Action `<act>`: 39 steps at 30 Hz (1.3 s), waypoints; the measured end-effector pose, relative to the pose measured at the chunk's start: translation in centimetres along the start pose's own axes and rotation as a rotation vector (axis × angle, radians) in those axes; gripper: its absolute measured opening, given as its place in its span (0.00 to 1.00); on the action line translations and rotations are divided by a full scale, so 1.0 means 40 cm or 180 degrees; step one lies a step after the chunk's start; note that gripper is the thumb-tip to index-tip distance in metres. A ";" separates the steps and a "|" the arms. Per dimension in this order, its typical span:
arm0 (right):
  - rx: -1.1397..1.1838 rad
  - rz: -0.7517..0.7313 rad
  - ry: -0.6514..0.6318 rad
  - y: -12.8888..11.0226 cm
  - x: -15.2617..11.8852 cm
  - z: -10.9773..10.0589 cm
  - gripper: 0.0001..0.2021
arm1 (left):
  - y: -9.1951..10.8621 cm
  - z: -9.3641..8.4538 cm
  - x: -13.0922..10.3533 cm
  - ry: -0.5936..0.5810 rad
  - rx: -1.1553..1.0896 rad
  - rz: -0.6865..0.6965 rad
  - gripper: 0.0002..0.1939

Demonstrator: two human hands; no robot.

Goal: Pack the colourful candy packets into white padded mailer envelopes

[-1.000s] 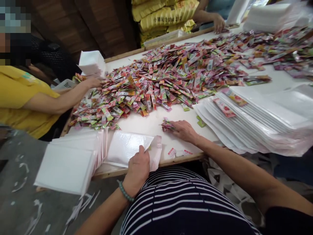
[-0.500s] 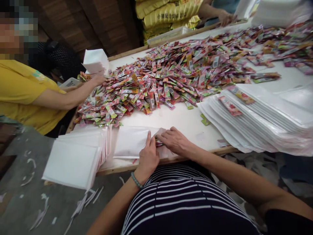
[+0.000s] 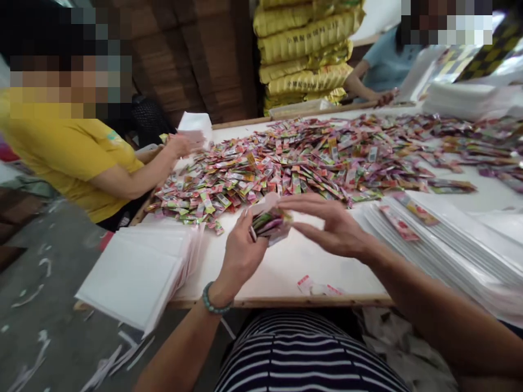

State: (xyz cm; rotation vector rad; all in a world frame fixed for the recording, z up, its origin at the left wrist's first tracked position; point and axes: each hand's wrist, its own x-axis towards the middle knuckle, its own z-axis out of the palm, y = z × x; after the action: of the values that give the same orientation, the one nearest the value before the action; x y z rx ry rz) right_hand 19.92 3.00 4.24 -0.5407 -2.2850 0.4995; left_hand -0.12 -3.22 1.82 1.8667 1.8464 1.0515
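Note:
My left hand [image 3: 244,253] is closed around a white bag [image 3: 265,203] and a bundle of small printed sachets [image 3: 269,223], held up over the table. The sachets' ends show at the bag's open mouth, facing right. Beside that mouth is my right hand [image 3: 333,226], its fingers stretched out and the thumb apart; whether the fingertips touch the bag is unclear. Beyond both hands spreads a large heap of colourful sachets [image 3: 286,163].
Stacked white bags lie at left [image 3: 131,272] and a larger stack at right [image 3: 457,245], with two sachets [image 3: 399,222] on it. Paper scraps [image 3: 318,286] lie near the wooden table edge [image 3: 286,301]. A person in yellow [image 3: 93,158] works at left, another in blue [image 3: 386,68] across.
The white bag has been lifted off the table and tipped, so its sachets now show. My right hand has let go, fingers now stretched. My view has tilted up.

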 end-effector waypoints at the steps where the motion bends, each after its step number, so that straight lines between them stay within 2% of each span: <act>1: -0.0059 0.0012 0.0193 -0.020 0.011 -0.030 0.20 | 0.015 -0.028 0.011 0.0159 -0.0354 -0.0107 0.34; 2: -0.0146 -0.0035 0.0294 -0.036 0.019 -0.047 0.21 | 0.030 -0.051 0.020 0.0285 -0.0720 -0.0240 0.34; 4: -0.0387 -0.0261 0.0245 -0.048 0.026 -0.041 0.25 | 0.054 -0.077 0.033 0.0324 -0.1283 -0.0440 0.33; 6: -0.0646 -0.0388 0.0091 -0.034 0.022 0.004 0.24 | 0.062 -0.074 0.045 0.0136 -0.1554 -0.0658 0.33; 8: -0.0816 -0.0249 0.0014 -0.006 0.009 0.062 0.22 | 0.058 -0.052 0.059 -0.0015 -0.1660 -0.1008 0.31; 9: -0.0835 -0.0118 -0.0003 0.006 0.000 0.090 0.24 | 0.055 -0.038 0.065 -0.0026 -0.1706 -0.1152 0.30; 11: -0.0784 0.0201 0.0044 0.023 -0.022 0.140 0.37 | 0.053 -0.011 0.071 0.0044 -0.1861 -0.1230 0.28; 13: -0.0650 0.0525 0.0246 0.034 -0.042 0.187 0.49 | 0.062 0.007 0.064 0.0054 -0.2124 -0.1104 0.29; 14: -0.0539 0.0691 0.0405 0.042 -0.050 0.209 0.48 | 0.068 0.012 0.057 -0.0008 -0.2258 -0.1051 0.31; 15: -0.0389 0.0872 0.0584 0.054 -0.056 0.231 0.42 | 0.073 0.014 0.048 -0.0102 -0.2353 -0.1014 0.35; 17: -0.0022 0.1315 0.0953 0.089 -0.063 0.263 0.22 | 0.070 0.010 0.031 -0.0143 -0.2298 -0.0899 0.43; 18: 0.0182 0.1547 0.1108 0.110 -0.065 0.270 0.17 | 0.060 0.004 0.025 -0.0005 -0.2100 -0.0791 0.47; 21: 0.0955 0.1969 0.1308 0.155 -0.061 0.243 0.19 | 0.002 -0.026 0.034 0.0602 -0.1283 -0.0360 0.56; 22: 0.1255 0.1980 0.1264 0.158 -0.058 0.221 0.19 | -0.018 -0.038 0.043 0.0598 -0.1178 -0.0249 0.55; 24: 0.1772 0.1879 0.1126 0.146 -0.050 0.167 0.17 | -0.050 -0.057 0.061 0.0189 -0.1375 -0.0108 0.47; 26: 0.2055 0.1727 0.1061 0.125 -0.044 0.119 0.15 | -0.066 -0.064 0.070 -0.0278 -0.1726 -0.0049 0.35; 29: 0.2333 0.1622 0.0838 0.112 -0.045 0.096 0.13 | -0.083 -0.040 0.065 -0.0478 -0.1827 -0.0070 0.22; 32: 0.2588 0.1932 0.0460 0.124 -0.062 0.131 0.13 | -0.110 0.018 0.053 -0.0641 -0.1859 -0.0193 0.19; 34: 0.2684 0.2131 0.0495 0.128 -0.072 0.155 0.14 | -0.120 0.050 0.049 -0.0754 -0.2015 -0.0237 0.18; 36: 0.2667 0.2127 0.0634 0.120 -0.076 0.156 0.14 | -0.116 0.059 0.048 -0.0778 -0.2173 -0.0265 0.17; 39: 0.2495 0.1901 0.0652 0.096 -0.071 0.118 0.13 | -0.091 0.038 0.047 -0.0678 -0.2266 -0.0271 0.18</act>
State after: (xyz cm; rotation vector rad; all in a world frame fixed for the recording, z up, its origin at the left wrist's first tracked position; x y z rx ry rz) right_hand 19.25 3.86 -2.41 -0.8014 -1.5207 1.4641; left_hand -1.92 -0.58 -1.15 1.3920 1.1931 1.2134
